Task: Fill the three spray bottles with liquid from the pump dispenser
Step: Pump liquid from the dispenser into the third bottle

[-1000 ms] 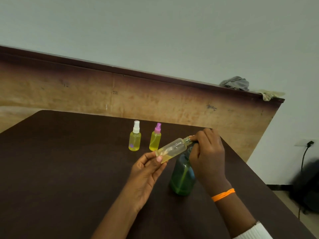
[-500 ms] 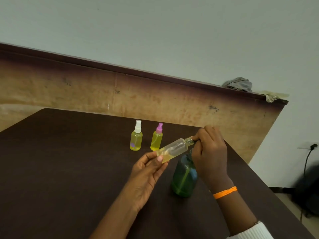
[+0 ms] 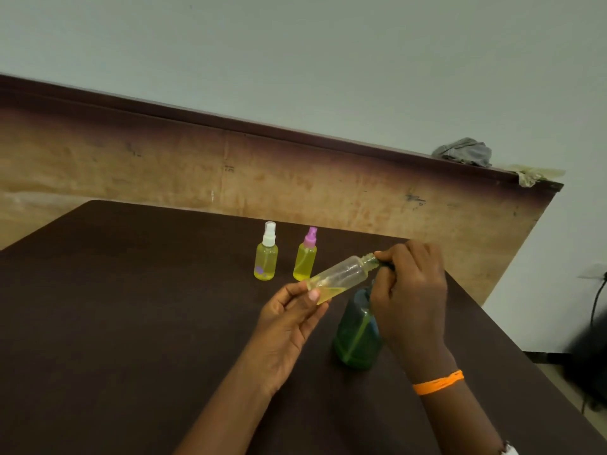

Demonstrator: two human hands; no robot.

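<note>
My left hand (image 3: 289, 318) holds an uncapped clear spray bottle (image 3: 341, 277) by its base, tilted with its threaded neck up to the right. A little yellow liquid lies in its lower end. My right hand (image 3: 409, 290) curls over the head of the green pump dispenser (image 3: 356, 336), whose nozzle meets the bottle's neck. The dispenser stands on the dark table (image 3: 131, 323). Two capped bottles of yellow liquid stand behind: one with a white sprayer (image 3: 266, 254), one with a pink sprayer (image 3: 306, 256).
A wooden panel (image 3: 295, 182) rises behind the table, with a grey cloth (image 3: 466, 152) and a pale rag (image 3: 528, 175) on its top edge. The table's right edge drops to the floor, where a dark object (image 3: 588, 362) and a cable sit.
The hands, tilted bottle and dispenser keep nearly the same pose. A bit more yellow liquid seems to lie in the held bottle. The camera shifted slightly.
</note>
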